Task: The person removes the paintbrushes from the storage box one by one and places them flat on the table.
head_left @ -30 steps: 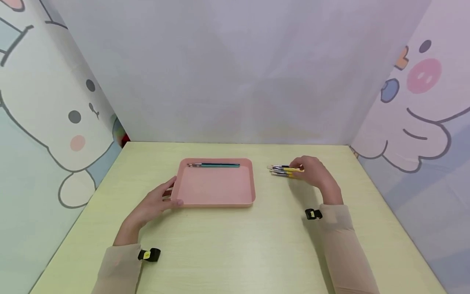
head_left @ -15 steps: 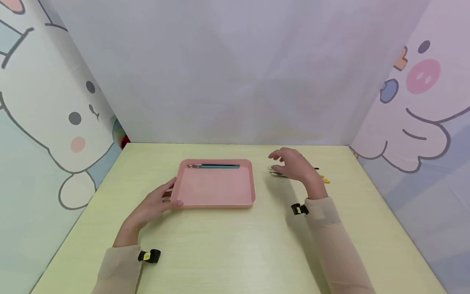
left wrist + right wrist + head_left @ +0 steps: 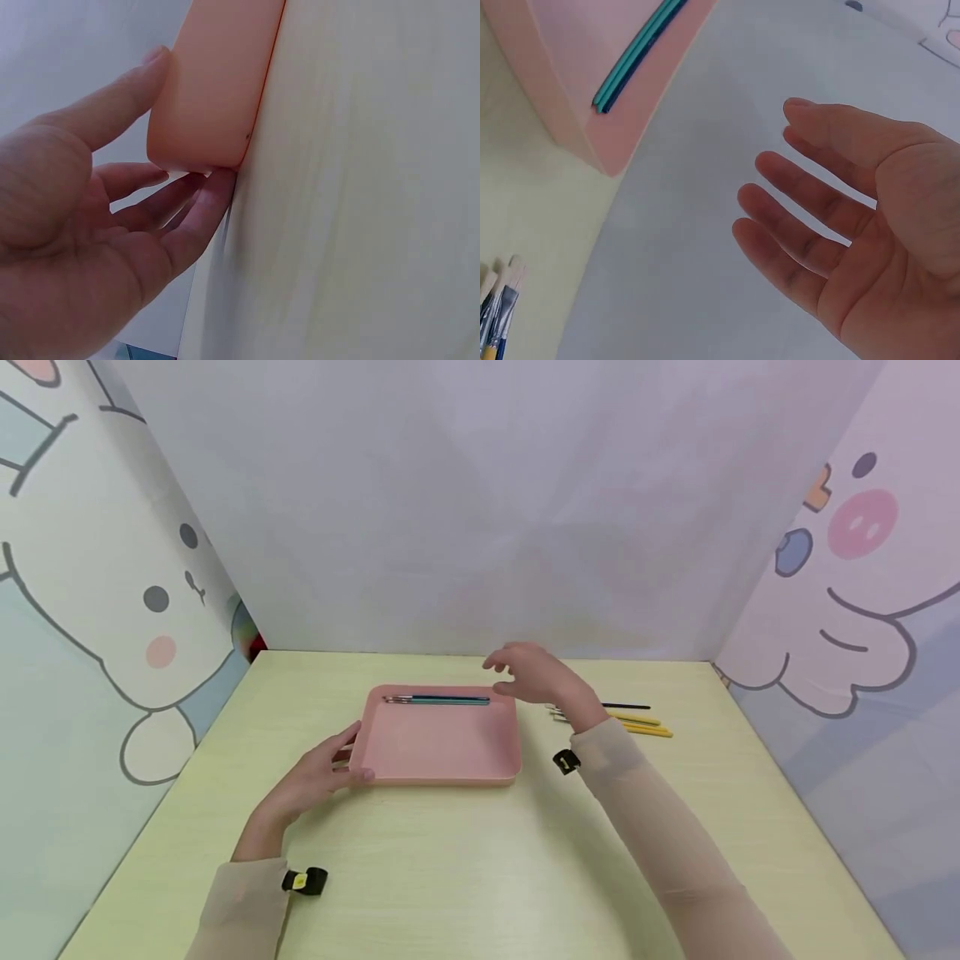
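A shallow pink tray (image 3: 435, 747) lies on the table, with teal and dark blue paintbrushes (image 3: 442, 700) side by side along its back edge. My left hand (image 3: 311, 781) holds the tray's front left corner. In the left wrist view, its thumb presses one wall of the tray (image 3: 217, 90) and its fingertips bear on the adjoining wall. Over the tray's back right corner hovers my right hand (image 3: 536, 672); the right wrist view shows this hand (image 3: 855, 225) with relaxed, spread fingers and nothing in them.
Right of the tray lie several yellow-handled paintbrushes (image 3: 648, 727) and a dark-handled paintbrush (image 3: 628, 706), their bristle ends partly behind my right wrist. A plain pale wall sheet (image 3: 480, 527) rises along the table's back edge, and cartoon-printed sheets (image 3: 862, 610) flank both sides.
My right hand has let go of the paintbrushes on the right and moved left and up, over the tray's back right corner. The left hand and the tray have stayed put.
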Tool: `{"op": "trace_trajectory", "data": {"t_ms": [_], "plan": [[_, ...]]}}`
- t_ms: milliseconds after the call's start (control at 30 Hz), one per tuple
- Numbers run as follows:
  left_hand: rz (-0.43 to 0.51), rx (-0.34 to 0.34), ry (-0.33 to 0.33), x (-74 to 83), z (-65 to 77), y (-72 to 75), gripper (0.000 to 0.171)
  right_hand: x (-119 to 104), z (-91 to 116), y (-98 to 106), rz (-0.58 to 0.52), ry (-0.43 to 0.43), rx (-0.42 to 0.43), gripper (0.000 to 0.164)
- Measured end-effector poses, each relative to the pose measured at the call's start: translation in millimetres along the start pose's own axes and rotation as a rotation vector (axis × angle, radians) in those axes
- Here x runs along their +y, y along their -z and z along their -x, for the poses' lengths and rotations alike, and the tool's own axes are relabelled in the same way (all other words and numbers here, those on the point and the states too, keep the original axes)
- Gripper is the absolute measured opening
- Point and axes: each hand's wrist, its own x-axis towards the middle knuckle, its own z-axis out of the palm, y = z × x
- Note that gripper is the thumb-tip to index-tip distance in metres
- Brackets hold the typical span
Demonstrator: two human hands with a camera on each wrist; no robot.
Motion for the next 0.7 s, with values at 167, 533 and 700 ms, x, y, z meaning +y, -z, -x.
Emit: {"op": "trace_trajectory", "data": {"t_ms": [167, 533, 700], "plan": [[0.004, -0.002, 0.004, 0.0, 0.5, 0.4, 0.097, -19, -27, -10, 0.009, 0.027, -0.129, 0.039], [0.008, 0.002, 0.01, 0.0, 0.9, -1.4, 0.096, -36, -67, -47, -0.034, -0.058, -0.344, 0.051], [0.009, 0.002, 0.01, 0.8, 0.3, -1.1, 0.096, -41, -74, -62, -0.034, -0.068, -0.357, 0.044]]}}
